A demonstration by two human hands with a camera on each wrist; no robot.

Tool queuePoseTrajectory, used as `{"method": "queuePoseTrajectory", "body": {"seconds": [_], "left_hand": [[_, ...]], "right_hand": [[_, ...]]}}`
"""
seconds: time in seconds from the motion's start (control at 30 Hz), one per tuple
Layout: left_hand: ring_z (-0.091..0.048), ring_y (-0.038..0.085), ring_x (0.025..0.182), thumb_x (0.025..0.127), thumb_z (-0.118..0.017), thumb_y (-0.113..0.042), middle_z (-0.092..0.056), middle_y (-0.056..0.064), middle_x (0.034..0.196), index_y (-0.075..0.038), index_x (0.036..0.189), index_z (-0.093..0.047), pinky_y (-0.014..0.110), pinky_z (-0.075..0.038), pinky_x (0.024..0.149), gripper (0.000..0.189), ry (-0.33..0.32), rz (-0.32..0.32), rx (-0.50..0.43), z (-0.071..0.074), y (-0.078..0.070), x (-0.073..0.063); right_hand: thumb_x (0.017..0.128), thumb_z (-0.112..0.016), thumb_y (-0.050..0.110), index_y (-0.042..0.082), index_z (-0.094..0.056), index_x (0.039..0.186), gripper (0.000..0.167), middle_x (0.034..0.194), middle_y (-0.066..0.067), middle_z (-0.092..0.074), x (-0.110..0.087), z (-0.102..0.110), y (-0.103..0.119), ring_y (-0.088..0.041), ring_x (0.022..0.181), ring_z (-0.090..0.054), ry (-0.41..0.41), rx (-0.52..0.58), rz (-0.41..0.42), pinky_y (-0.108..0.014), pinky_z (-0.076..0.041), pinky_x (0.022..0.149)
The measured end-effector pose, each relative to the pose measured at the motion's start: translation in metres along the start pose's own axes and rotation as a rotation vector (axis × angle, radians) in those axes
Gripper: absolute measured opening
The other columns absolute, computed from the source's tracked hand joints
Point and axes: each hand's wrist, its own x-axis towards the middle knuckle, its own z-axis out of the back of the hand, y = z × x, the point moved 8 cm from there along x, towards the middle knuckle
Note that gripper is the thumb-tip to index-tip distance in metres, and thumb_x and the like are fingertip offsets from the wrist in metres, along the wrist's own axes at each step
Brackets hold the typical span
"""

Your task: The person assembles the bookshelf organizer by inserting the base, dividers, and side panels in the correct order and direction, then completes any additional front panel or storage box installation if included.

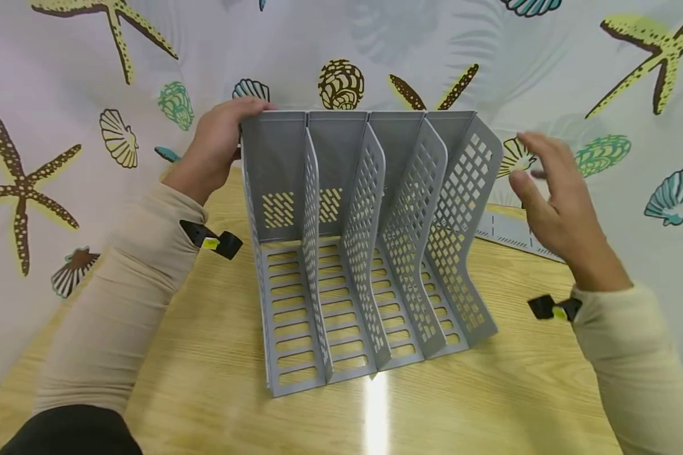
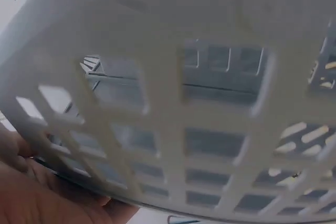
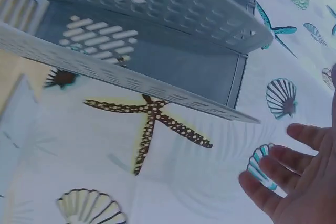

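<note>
A grey plastic file organizer (image 1: 347, 253) with several perforated dividers and a slotted base stands tilted over the wooden table. My left hand (image 1: 219, 136) grips its upper left back corner, with some fingers hidden behind the back panel. In the left wrist view, the perforated side wall (image 2: 163, 114) fills most of the picture, and the left hand (image 2: 47, 192) shows at its lower edge. My right hand (image 1: 563, 202) is off to the right of the organizer, apart from it, holding nothing. Spread fingers of the right hand (image 3: 299, 177) appear in the right wrist view.
A flat grey slotted panel (image 1: 515, 234) lies on the table (image 1: 205, 354) behind the organizer at the right. Behind everything hangs a white cloth (image 1: 432, 44) printed with starfish and shells.
</note>
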Motion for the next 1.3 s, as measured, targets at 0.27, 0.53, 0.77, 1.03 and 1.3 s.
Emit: {"method": "queuePoseTrajectory", "body": {"seconds": [0.27,0.53,0.77,1.03,1.3], "left_hand": [[-0.059,0.008,0.093,0.107,-0.038,-0.022,-0.061,-0.008,0.113,-0.02,0.108,-0.073,0.024,-0.045,0.085,0.035,-0.01,0.006,-0.267,0.013,0.013,-0.003],[-0.063,0.008,0.077,0.106,-0.037,-0.016,-0.063,-0.002,0.106,-0.013,0.11,-0.069,0.023,-0.052,0.069,0.033,0.072,-0.056,-0.394,0.017,0.01,-0.015],[-0.067,0.012,0.074,0.107,-0.036,-0.013,-0.065,0.003,0.1,-0.014,0.124,-0.065,0.026,-0.053,0.065,0.034,0.154,-0.057,-0.336,0.019,-0.011,-0.014],[-0.069,0.015,0.09,0.107,-0.038,-0.012,-0.055,0.007,0.133,-0.013,0.132,-0.061,0.025,-0.056,0.067,0.034,0.25,-0.054,-0.392,0.014,-0.013,-0.02],[-0.071,0.014,0.087,0.107,-0.037,-0.012,-0.056,0.007,0.134,-0.01,0.136,-0.058,0.024,-0.058,0.064,0.036,0.286,-0.053,-0.413,0.009,-0.008,-0.029]], "right_hand": [[0.107,-0.027,0.054,0.012,-0.029,0.158,0.066,0.167,-0.014,-0.021,0.082,-0.036,0.021,-0.036,0.157,-0.012,0.26,-0.049,0.125,-0.056,-0.004,0.127],[0.101,-0.021,0.069,0.018,-0.042,0.153,0.075,0.158,-0.014,-0.042,0.093,-0.035,0.038,-0.04,0.148,-0.034,0.214,-0.339,0.062,-0.06,-0.004,0.124],[0.096,-0.016,0.076,0.02,-0.038,0.155,0.084,0.161,-0.011,-0.037,0.091,-0.031,0.043,-0.036,0.152,-0.028,0.204,-0.401,0.009,-0.056,0.014,0.124],[0.088,-0.019,0.087,0.017,-0.045,0.151,0.097,0.16,-0.013,-0.039,0.08,-0.023,0.05,-0.031,0.154,-0.025,0.191,-0.375,-0.001,-0.053,0.019,0.123],[0.086,-0.019,0.09,0.019,-0.046,0.151,0.1,0.158,-0.01,-0.042,0.061,-0.017,0.052,-0.028,0.154,-0.028,0.15,-0.371,0.005,-0.051,0.018,0.124]]}}
